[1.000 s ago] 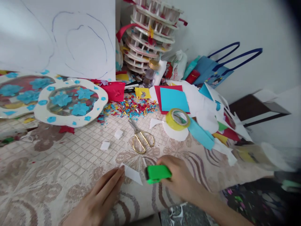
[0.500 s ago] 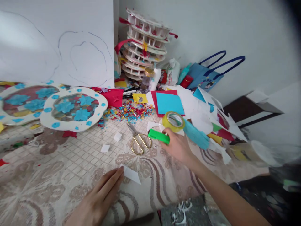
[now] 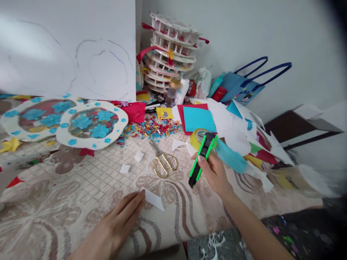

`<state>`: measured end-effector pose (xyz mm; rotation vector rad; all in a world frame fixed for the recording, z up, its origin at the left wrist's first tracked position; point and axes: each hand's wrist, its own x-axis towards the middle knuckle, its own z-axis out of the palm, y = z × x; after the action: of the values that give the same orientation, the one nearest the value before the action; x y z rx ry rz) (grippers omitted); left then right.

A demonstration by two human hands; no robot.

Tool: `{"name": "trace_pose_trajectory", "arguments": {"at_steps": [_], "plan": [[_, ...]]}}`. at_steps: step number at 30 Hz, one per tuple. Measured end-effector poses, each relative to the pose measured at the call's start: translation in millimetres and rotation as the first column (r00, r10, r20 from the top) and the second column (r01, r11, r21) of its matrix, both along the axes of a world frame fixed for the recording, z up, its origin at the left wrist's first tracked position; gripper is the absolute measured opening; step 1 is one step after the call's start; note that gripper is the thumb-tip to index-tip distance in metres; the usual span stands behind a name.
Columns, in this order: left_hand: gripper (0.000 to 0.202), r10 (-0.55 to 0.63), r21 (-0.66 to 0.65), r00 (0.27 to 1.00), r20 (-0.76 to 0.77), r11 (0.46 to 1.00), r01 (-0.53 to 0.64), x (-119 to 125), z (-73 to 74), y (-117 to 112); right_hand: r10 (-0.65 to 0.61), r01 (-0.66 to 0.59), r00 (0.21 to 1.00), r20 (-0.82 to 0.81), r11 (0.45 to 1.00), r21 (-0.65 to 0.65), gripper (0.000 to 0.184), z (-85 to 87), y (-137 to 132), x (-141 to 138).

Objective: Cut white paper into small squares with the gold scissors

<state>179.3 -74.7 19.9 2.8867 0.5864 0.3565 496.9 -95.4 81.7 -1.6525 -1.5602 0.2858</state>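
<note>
My left hand [image 3: 123, 213] is at the lower middle, its fingers together, holding the end of a small white paper strip [image 3: 155, 200] on the patterned tablecloth. My right hand [image 3: 214, 173] grips a green-and-black utility knife [image 3: 203, 157], raised above the cloth and slanted with its narrow end down to the left. No bare blade can be made out. Gold-handled scissors [image 3: 165, 164] lie between the hands and beyond them. A roll of clear yellowish tape [image 3: 195, 139] sits partly behind the knife. Two little white paper pieces [image 3: 125, 168] rest left of the scissors.
White rings with blue flowers [image 3: 65, 141] stand at the left against a white board [image 3: 108, 83]. Colourful paper shreds [image 3: 151, 128] are heaped behind the scissors. A tiered white model [image 3: 173, 50], a jar [image 3: 172, 94], blue paper [image 3: 199, 119] and a blue bag [image 3: 241, 86] line the back.
My right hand has turned the utility knife from lying sideways to a steep slant, showing its black face. My left hand stays on the paper strip. The view has shifted slightly left.
</note>
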Motion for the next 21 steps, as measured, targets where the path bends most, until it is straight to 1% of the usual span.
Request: {"name": "trace_pose_trajectory", "arguments": {"at_steps": [2,4,6,8,9,11,13,15,17,18,20,21], "plan": [[0.063,0.006,-0.003,1.0,0.001,1.0,-0.006,1,0.3,0,-0.01,0.01,0.999,0.048,1.0,-0.011,0.028,0.8,-2,2],[0.061,0.007,-0.001,1.0,0.001,1.0,-0.007,2,0.7,0,0.003,0.009,0.977,0.213,0.998,-0.055,0.026,-0.8,-1,6],[0.06,-0.001,0.0,1.0,0.018,1.0,0.001,3,1.6,1,0.059,0.026,0.903,0.427,0.982,-0.19,0.027,-4.1,3,11],[0.059,-0.006,-0.01,0.999,0.036,1.0,0.007,4,3.2,2,0.12,0.097,0.811,0.572,0.938,-0.334,0.028,-8.6,9,16],[0.058,0.003,-0.018,0.999,0.042,1.0,-0.002,4,4.3,2,0.127,0.142,0.78,0.613,0.918,-0.371,0.028,-10.9,12,18],[0.057,0.019,-0.039,0.999,0.044,0.999,-0.017,5,6.8,4,0.094,0.219,0.749,0.656,0.899,-0.379,0.025,-14.0,19,19],[0.056,0.005,-0.049,0.999,0.041,0.999,-0.003,6,9.1,6,0.049,0.244,0.742,0.669,0.909,-0.337,0.022,-13.9,25,19],[0.055,-0.022,-0.049,0.999,0.028,0.999,0.024,5,10.6,8,0.017,0.2,0.756,0.654,0.946,-0.256,0.021,-10.3,29,18],[0.056,-0.033,-0.047,0.999,0.015,0.998,0.034,4,11.3,10,-0.034,0.122,0.804,0.593,0.986,-0.109,0.017,-5.4,30,17],[0.056,-0.034,-0.046,0.999,0.012,0.998,0.035,4,11.4,11,-0.056,0.082,0.836,0.545,0.996,-0.023,0.015,-3.4,31,17],[0.056,-0.041,-0.055,0.999,0.013,0.998,0.042,4,11.7,11,-0.046,0.001,0.892,0.45,0.995,0.099,0.009,-1.9,30,18],[0.056,-0.042,-0.063,0.999,0.017,0.997,0.043,4,11.9,11,-0.006,-0.045,0.909,0.417,0.992,0.114,0.011,-2.8,29,18]]}}
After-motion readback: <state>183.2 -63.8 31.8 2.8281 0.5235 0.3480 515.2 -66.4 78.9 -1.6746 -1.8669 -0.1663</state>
